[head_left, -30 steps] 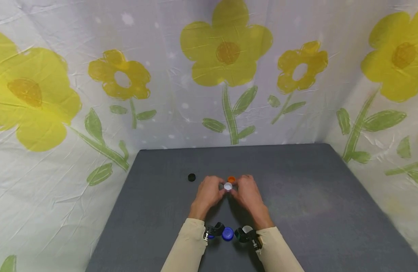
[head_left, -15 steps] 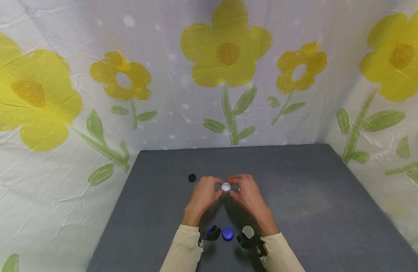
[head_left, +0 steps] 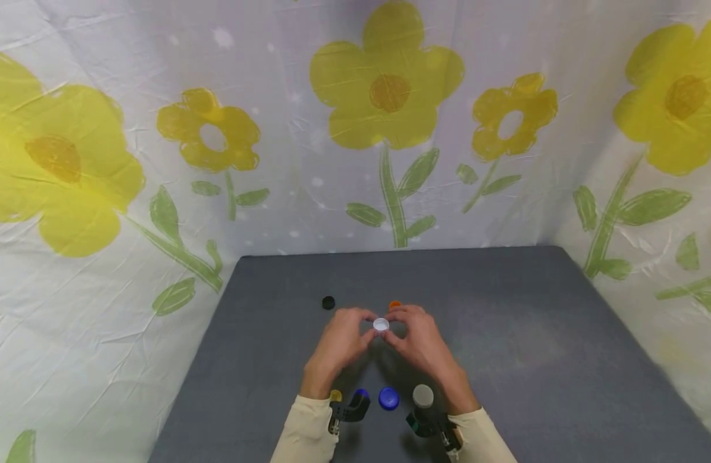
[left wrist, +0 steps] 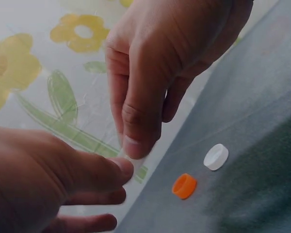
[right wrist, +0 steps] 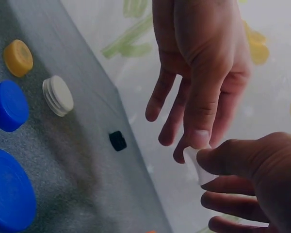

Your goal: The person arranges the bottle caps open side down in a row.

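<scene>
Between my two hands is a small white bottle cap [head_left: 381, 325], its hollow side facing up in the head view. My left hand [head_left: 339, 341] pinches it between thumb and fingertips from the left. From the other side my right hand [head_left: 422, 341] pinches the same cap the same way. The right wrist view shows the held cap [right wrist: 196, 165] partly covered by the fingers and clear of the table. Just beyond the right fingers lies an orange cap [head_left: 395, 305]. Another white cap [left wrist: 216, 157] lies beside it in the left wrist view; the right hand hides it from the head view.
A black cap [head_left: 328, 303] lies beyond the left hand. Near the forearms are a large blue cap [head_left: 388, 399], a pale cap [head_left: 423, 396], a small blue cap [head_left: 362, 393] and a yellow cap [head_left: 335, 395]. The dark grey table [head_left: 535, 334] meets a flowered curtain [head_left: 309, 212].
Both hands have moved the white cap slightly left and nearer the body, and it looks lifted. The forearms have spread apart, uncovering the yellow cap and more of the pale one.
</scene>
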The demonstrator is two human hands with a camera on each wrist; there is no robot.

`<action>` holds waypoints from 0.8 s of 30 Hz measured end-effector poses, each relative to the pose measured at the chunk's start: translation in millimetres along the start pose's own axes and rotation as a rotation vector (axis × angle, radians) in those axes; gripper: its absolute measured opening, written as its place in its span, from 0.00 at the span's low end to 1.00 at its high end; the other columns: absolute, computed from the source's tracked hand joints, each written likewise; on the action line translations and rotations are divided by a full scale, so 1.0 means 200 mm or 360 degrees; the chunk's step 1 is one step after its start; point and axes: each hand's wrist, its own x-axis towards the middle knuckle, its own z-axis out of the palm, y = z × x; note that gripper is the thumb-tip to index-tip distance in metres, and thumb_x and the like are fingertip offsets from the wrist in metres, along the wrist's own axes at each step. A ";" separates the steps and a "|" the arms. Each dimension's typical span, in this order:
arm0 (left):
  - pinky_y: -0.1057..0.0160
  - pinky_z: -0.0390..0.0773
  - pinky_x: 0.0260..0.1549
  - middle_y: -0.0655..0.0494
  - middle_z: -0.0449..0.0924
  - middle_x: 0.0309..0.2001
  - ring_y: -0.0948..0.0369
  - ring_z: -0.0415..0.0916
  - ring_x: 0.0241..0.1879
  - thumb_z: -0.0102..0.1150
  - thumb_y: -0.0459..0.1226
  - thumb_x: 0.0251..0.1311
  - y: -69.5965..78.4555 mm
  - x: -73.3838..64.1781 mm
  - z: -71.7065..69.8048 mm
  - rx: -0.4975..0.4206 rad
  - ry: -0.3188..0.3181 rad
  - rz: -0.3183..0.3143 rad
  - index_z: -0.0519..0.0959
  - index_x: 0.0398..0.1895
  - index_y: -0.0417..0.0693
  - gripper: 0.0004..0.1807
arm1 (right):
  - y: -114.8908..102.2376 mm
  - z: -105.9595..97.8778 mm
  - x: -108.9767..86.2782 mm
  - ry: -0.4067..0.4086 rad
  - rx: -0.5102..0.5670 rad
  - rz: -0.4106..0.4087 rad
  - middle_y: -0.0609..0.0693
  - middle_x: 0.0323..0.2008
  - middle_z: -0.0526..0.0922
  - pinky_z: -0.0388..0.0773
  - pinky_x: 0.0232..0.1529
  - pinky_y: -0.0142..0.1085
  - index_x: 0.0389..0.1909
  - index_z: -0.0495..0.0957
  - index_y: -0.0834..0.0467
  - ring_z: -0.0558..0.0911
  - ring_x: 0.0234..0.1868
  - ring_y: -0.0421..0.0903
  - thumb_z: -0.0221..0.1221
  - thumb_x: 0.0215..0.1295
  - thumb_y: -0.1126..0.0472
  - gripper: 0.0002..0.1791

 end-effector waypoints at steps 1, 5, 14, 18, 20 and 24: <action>0.49 0.80 0.52 0.54 0.86 0.50 0.54 0.81 0.53 0.69 0.42 0.62 0.00 -0.01 0.01 -0.0013 0.0013 0.0007 0.86 0.49 0.52 0.14 | 0.00 0.00 0.00 -0.0002 0.0006 0.0018 0.56 0.50 0.86 0.75 0.59 0.57 0.43 0.87 0.58 0.80 0.58 0.58 0.72 0.58 0.56 0.14; 0.52 0.81 0.52 0.55 0.86 0.51 0.55 0.82 0.53 0.69 0.41 0.61 0.01 -0.03 0.02 -0.0057 0.0106 0.0100 0.84 0.52 0.51 0.16 | 0.01 0.01 -0.02 -0.0008 0.0071 0.0127 0.54 0.53 0.85 0.75 0.60 0.55 0.43 0.87 0.56 0.80 0.60 0.55 0.70 0.61 0.54 0.13; 0.54 0.82 0.50 0.56 0.87 0.47 0.56 0.84 0.48 0.67 0.42 0.64 -0.01 -0.05 0.04 -0.0094 0.0272 0.0233 0.86 0.49 0.52 0.12 | -0.02 -0.02 -0.02 -0.0068 0.0256 0.0315 0.48 0.54 0.84 0.78 0.57 0.52 0.42 0.87 0.48 0.81 0.59 0.50 0.64 0.67 0.48 0.10; 0.53 0.82 0.50 0.58 0.88 0.47 0.57 0.83 0.48 0.65 0.43 0.65 -0.02 -0.06 0.04 -0.0101 0.0273 0.0198 0.87 0.50 0.53 0.12 | -0.02 -0.02 -0.02 -0.0049 0.0275 0.0335 0.48 0.54 0.85 0.78 0.57 0.52 0.42 0.87 0.48 0.81 0.60 0.50 0.64 0.68 0.47 0.11; 0.54 0.82 0.49 0.58 0.88 0.46 0.58 0.84 0.47 0.65 0.43 0.65 -0.02 -0.06 0.04 -0.0094 0.0290 0.0182 0.87 0.50 0.53 0.12 | -0.02 -0.02 -0.02 -0.0005 0.0260 0.0291 0.48 0.54 0.85 0.78 0.57 0.52 0.43 0.87 0.48 0.81 0.60 0.50 0.64 0.67 0.48 0.11; 0.58 0.83 0.43 0.60 0.88 0.43 0.63 0.83 0.42 0.65 0.43 0.66 -0.03 -0.06 0.04 -0.0095 0.0342 0.0154 0.87 0.48 0.54 0.11 | -0.01 -0.01 -0.02 0.0106 0.0200 0.0137 0.48 0.56 0.84 0.77 0.57 0.53 0.48 0.86 0.50 0.80 0.61 0.50 0.68 0.64 0.51 0.14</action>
